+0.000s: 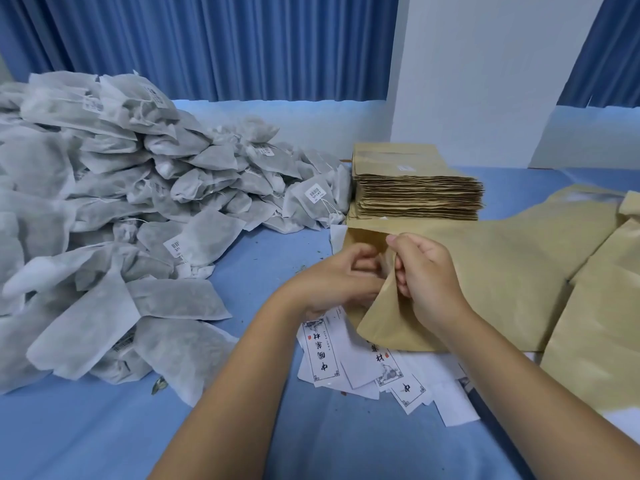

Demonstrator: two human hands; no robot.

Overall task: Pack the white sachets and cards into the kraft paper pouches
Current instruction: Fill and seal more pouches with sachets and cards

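While both hands meet over the blue table cover (263, 441), I see my left hand (341, 278) and my right hand (427, 275) each pinching the upper edge of one kraft pouch (391, 323). The fingers are curled in tight around the paper, and the pouch hangs tilted from them, its lower end resting over the printed cards (323, 358) scattered just below my wrists. I cannot tell whether its mouth is open. Beyond my right hand sits a neat stack of flat pouches (417, 192), and more loose pouches (519, 271) spread out to the right of it, some touching the one I hold. Well off to the left of my left hand lies a big heap of white sachets (104, 209), several showing small labels.
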